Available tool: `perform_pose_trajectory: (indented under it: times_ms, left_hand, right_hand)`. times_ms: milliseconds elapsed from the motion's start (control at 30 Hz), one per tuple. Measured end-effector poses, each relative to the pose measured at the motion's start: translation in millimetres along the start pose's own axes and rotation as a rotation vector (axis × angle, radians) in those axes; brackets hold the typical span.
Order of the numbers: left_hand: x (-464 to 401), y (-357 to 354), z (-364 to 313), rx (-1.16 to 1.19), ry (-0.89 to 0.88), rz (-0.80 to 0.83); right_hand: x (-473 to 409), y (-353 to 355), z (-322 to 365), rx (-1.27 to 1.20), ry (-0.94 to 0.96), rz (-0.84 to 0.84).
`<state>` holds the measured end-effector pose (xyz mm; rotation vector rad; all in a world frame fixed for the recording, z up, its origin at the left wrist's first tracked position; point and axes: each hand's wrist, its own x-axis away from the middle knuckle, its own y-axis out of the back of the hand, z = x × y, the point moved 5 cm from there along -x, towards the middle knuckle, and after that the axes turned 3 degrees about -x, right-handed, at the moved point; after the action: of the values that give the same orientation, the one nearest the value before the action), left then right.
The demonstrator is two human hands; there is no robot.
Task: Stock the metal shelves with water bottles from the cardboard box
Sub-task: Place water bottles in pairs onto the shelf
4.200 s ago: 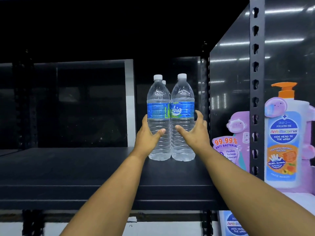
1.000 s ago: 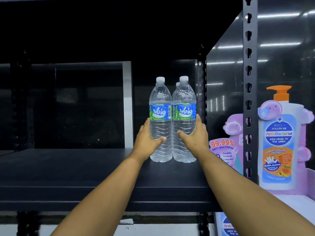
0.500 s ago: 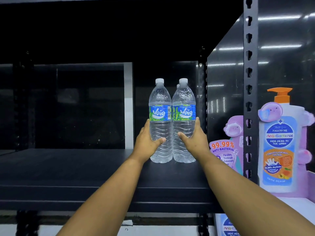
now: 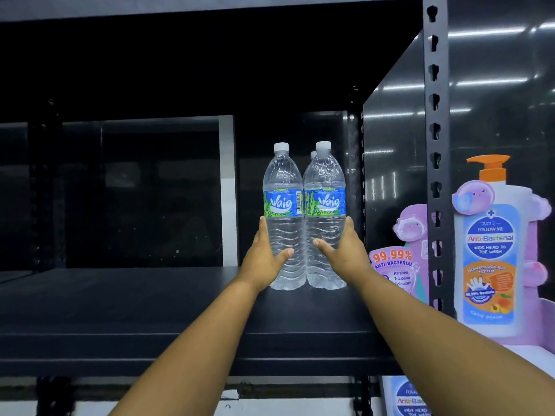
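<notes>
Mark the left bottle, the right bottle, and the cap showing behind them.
left bottle [image 4: 282, 204]: head view, on its blue label.
right bottle [image 4: 326, 202]: head view, on its blue label.
cap behind [image 4: 313, 154]: head view, on the white cap's visible sliver.

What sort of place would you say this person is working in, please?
Most likely a shop aisle or its stockroom. Branded water bottles stand on a black metal shelf with slotted uprights, and a cardboard display for kids' anti-bacterial wash sits beside it.
</notes>
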<state>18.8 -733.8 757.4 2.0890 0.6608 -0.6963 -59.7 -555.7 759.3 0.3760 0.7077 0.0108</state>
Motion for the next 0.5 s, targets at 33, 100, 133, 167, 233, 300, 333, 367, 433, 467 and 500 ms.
perform_pose_trajectory:
  times_ms: [33,100,133,167,233,300,333,367,433,467,500]
  left_hand:
    - [1.9,-0.3,-0.1,-0.011,0.012,0.024]
    - [6.6,-0.6,0.4,-0.041,0.034,0.071]
    - [9.6,-0.9,0.4,-0.064,0.051,0.100]
    - [13.5,-0.5,-0.5,-0.090,0.069,0.125]
    - [20.6,0.5,-1.4,-0.133,0.099,0.156]
    - [29.1,1.8,-3.8,-0.172,0.127,0.184]
    - [33.5,2.4,-5.1,-0.198,0.145,0.200]
    - [38.5,3.2,-7.7,-0.233,0.165,0.224]
    - [48.6,4.9,-14.6,-0.307,0.198,0.274]
    - [53.5,6.1,-19.3,-0.344,0.200,0.300]
    - [58.4,7.8,-24.9,-0.386,0.192,0.321]
  right_hand:
    - [3.0,0.4,0.7,0.012,-0.014,0.023]
    - [10.7,-0.4,0.7,0.065,-0.037,0.090]
    - [15.5,-0.3,1.2,0.105,-0.043,0.123]
    - [20.2,0.1,1.0,0.141,-0.051,0.155]
    - [30.9,2.3,1.9,0.196,-0.068,0.219]
    - [42.4,6.2,4.1,0.257,-0.083,0.284]
    - [47.8,8.2,5.4,0.288,-0.089,0.316]
    - [52.7,9.9,6.4,0.315,-0.090,0.345]
    - [64.4,13.5,10.9,0.378,-0.089,0.391]
    - [70.2,15.3,13.8,0.426,-0.088,0.413]
    - [75.2,17.1,16.8,0.479,-0.085,0.430]
